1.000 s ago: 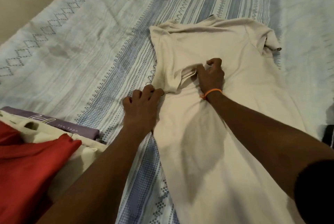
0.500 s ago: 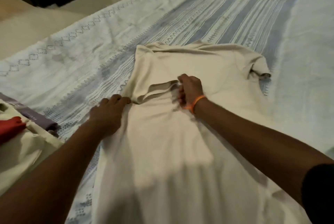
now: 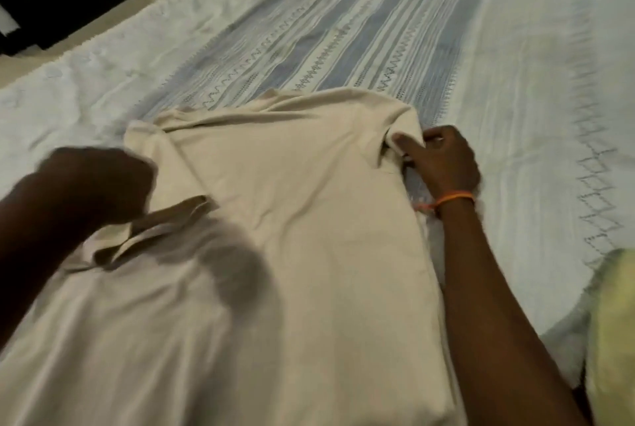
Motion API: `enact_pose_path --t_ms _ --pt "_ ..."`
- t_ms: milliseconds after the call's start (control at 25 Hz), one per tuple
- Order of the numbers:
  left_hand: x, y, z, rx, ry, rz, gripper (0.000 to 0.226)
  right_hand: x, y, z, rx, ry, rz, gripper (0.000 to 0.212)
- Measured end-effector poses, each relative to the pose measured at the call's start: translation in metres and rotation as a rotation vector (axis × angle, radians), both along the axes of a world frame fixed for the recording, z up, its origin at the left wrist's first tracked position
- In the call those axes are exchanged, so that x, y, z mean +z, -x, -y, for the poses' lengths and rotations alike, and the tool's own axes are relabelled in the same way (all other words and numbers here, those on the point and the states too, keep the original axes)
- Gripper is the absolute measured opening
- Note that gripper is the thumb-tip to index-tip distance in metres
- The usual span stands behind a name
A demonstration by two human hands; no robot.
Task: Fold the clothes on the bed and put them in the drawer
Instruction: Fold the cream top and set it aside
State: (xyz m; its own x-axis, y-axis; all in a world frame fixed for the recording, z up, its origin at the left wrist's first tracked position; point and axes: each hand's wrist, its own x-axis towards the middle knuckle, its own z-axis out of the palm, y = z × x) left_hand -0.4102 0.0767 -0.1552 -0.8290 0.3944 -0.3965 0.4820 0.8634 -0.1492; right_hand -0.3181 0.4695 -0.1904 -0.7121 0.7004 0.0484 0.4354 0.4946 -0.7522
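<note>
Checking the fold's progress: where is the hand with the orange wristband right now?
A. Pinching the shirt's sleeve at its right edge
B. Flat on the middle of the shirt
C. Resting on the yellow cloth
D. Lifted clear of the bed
A: the right hand has thumb and fingers closed on the sleeve of the beige shirt at its right edge, low on the bedspread.
</note>
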Motion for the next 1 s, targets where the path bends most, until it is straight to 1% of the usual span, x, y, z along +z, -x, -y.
enact_pose_path --t_ms 40,80,120,160,200,240,320,360,400,480,520,560,600,640,680,720,760,800,840,880,920,960,1000 --pt "0.000 0.014 -0.031 -0.061 -0.053 -0.113 0.038 0.002 0.003 -0.002 0.051 -0.024 0.004 0.050" --pt "0.007 0.014 -0.068 -0.078 -0.178 -0.197 0.041 0.003 0.003 -0.005 0.078 -0.036 -0.011 0.045" --pt "0.011 0.008 -0.102 -0.084 -0.366 -0.220 0.035 0.001 0.002 -0.008 0.071 -0.027 -0.058 0.041" --pt "0.018 -0.008 -0.138 -0.098 -0.533 -0.205 0.027 -0.002 0.002 -0.011 0.017 0.005 -0.116 0.035" --pt "0.024 -0.028 -0.173 -0.073 -0.691 -0.129 0.021 -0.003 0.003 -0.010 -0.051 0.044 -0.185 0.029" --pt "0.027 -0.047 -0.203 -0.025 -0.808 -0.018 0.016 -0.003 0.004 -0.009 -0.099 0.074 -0.255 0.024" --pt "0.019 -0.064 -0.232 0.105 -0.966 0.179 0.015 0.003 0.007 0.001 -0.066 0.118 -0.407 0.015" --pt "0.017 -0.067 -0.236 0.204 -1.050 0.239 0.018 0.010 0.008 0.010 0.022 0.166 -0.468 0.012" --pt "0.017 -0.062 -0.231 0.329 -1.148 0.309 0.023 0.016 0.008 0.020 0.167 0.275 -0.515 0.011" --pt "0.026 -0.057 -0.221 0.517 -1.391 0.521 0.035 0.028 0.005 0.042 0.482 0.688 -0.589 0.016" --pt "0.029 -0.057 -0.217 0.544 -1.469 0.592 0.041 0.033 0.002 0.048 0.557 0.841 -0.606 0.020" --pt "0.030 -0.055 -0.211 0.561 -1.485 0.616 0.045 0.033 0.002 0.050 0.535 0.852 -0.621 0.020" --pt "0.029 -0.053 -0.206 0.592 -1.488 0.595 0.047 0.031 0.003 0.048 0.429 0.714 -0.627 0.016" --pt "0.028 -0.051 -0.203 0.644 -1.488 0.548 0.045 0.024 0.004 0.039 0.289 0.471 -0.607 0.012" --pt "0.028 -0.049 -0.203 0.717 -1.486 0.497 0.042 0.018 0.006 0.030 0.177 0.213 -0.542 0.015" --pt "0.027 -0.047 -0.204 0.801 -1.497 0.456 0.041 0.012 0.008 0.023 0.127 0.010 -0.462 0.024" --pt "0.026 -0.046 -0.206 0.876 -1.512 0.438 0.044 0.008 0.009 0.022 0.165 -0.091 -0.390 0.035" --pt "0.026 -0.045 -0.208 0.937 -1.518 0.426 0.051 0.004 0.010 0.023 0.261 -0.116 -0.329 0.042" --pt "0.026 -0.042 -0.210 0.972 -1.501 0.413 0.056 0.003 0.009 0.026 0.377 -0.138 -0.265 0.045" --pt "0.025 -0.040 -0.214 0.981 -1.481 0.405 0.055 0.001 0.009 0.028 0.476 -0.183 -0.213 0.045" --pt "0.024 -0.038 -0.217 0.979 -1.466 0.379 0.044 0.001 0.009 0.029 0.544 -0.244 -0.183 0.042" --pt "0.023 -0.036 -0.220 0.964 -1.450 0.342 0.027 0.000 0.011 0.028 0.568 -0.294 -0.204 0.036" --pt "0.024 -0.034 -0.222 0.970 -1.434 0.313 0.014 0.000 0.012 0.025 0.548 -0.331 -0.253 0.031"
